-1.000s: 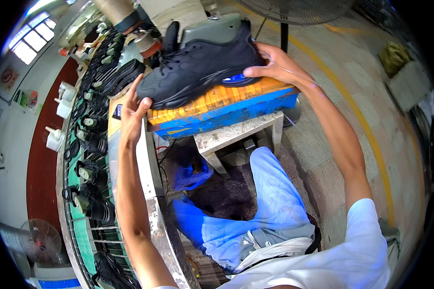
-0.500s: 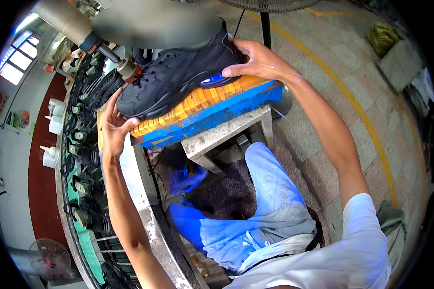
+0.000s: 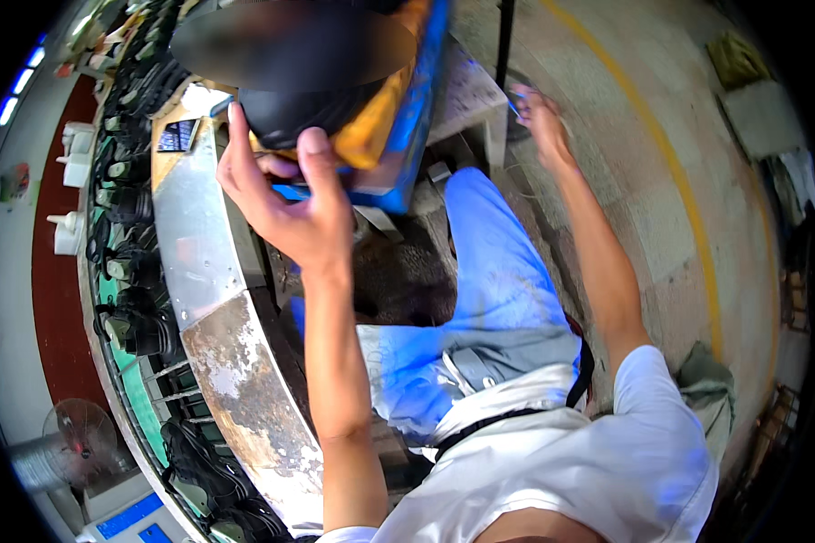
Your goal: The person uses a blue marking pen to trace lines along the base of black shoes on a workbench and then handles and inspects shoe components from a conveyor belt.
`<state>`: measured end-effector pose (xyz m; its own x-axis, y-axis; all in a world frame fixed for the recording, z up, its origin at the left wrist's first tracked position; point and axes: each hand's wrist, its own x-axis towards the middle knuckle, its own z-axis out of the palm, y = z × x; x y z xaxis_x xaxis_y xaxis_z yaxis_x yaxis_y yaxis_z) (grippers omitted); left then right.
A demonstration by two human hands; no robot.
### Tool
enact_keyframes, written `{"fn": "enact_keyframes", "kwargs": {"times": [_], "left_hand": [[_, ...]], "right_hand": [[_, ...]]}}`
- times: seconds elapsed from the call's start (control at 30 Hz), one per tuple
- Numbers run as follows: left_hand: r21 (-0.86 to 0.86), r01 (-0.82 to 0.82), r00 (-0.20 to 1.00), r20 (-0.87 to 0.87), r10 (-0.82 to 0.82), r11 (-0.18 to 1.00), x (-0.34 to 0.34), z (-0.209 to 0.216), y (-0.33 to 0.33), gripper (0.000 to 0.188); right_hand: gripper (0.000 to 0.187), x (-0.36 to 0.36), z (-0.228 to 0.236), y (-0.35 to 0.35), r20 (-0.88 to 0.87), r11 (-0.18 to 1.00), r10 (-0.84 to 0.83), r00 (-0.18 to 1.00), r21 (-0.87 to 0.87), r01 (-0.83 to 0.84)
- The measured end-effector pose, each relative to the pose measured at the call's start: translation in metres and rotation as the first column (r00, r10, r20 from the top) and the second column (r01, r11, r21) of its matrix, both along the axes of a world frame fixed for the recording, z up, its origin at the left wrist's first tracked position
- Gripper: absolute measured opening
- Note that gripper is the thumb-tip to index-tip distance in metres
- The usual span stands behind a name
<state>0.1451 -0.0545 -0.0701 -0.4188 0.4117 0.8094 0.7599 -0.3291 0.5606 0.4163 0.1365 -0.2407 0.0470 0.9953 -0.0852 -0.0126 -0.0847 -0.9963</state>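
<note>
Up at ten o'clock, your bare left hand (image 3: 285, 195) is right at the toe of a black shoe with a rounded front (image 3: 290, 118)! That shoe sits at eleven, toe aimed down towards you, its upper part lost in a blurred dark oval. Your thumb lies over the toe's lower right edge, your forefinger points up along its left side, the other fingers curl below. Gripping, or only resting there? Too blurred to tell.

Along the shoe's right side, just short of twelve, runs a blue box with a yellow-orange top (image 3: 417, 127), set on a slant. Past it, nearer one, there's a worn, whitish low stool (image 3: 471, 95).

Over to your bare right hand (image 3: 541, 118), between one and two, well apart from the shoe! The fingers are bunched, with a streak of a thin blue item (image 3: 516, 107) at the tips; whether they're pinching it, I can't tell.

Out at ten, a dark rectangular device with a glassy face (image 3: 177, 136) lies on the bench, just left of your forefinger. Swing round to between eight and nine: black shoes on a green-lined rack (image 3: 140, 330), and beyond them, about nine, white squeeze bottles with spouts (image 3: 68, 233).
</note>
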Motion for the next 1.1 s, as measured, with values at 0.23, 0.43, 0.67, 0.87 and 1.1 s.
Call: {"fn": "enact_keyframes", "kwargs": {"times": [0.23,0.43,0.67,0.87,1.1], "left_hand": [[-0.022,0.099,0.842,-0.531,-0.095,0.995,0.051,-0.033,-0.022,0.056],[-0.165,-0.246,0.761,-0.643,0.085,0.955,0.121,-0.029,-0.013,0.050],[-0.375,-0.056,0.881,-0.455,-0.130,0.925,0.149,-0.038,0.001,0.056],[-0.414,-0.051,0.878,-0.452,-0.157,0.909,0.139,-0.032,-0.005,0.055],[-0.224,-0.235,0.799,-0.599,0.057,0.946,0.116,-0.036,-0.013,0.041]], "right_hand": [[0.040,-0.007,0.149,-0.081,-0.189,0.749,0.139,0.972,0.663,0.022],[0.044,-0.005,0.222,-0.152,0.425,0.417,-0.036,0.904,0.829,-0.373],[0.029,-0.036,0.215,-0.130,0.462,0.094,-0.105,0.881,0.886,-0.454],[0.027,-0.035,0.220,-0.138,0.548,0.175,-0.258,0.795,0.836,-0.520],[0.026,-0.029,0.233,-0.140,0.538,0.156,-0.195,0.820,0.843,-0.515]]}}
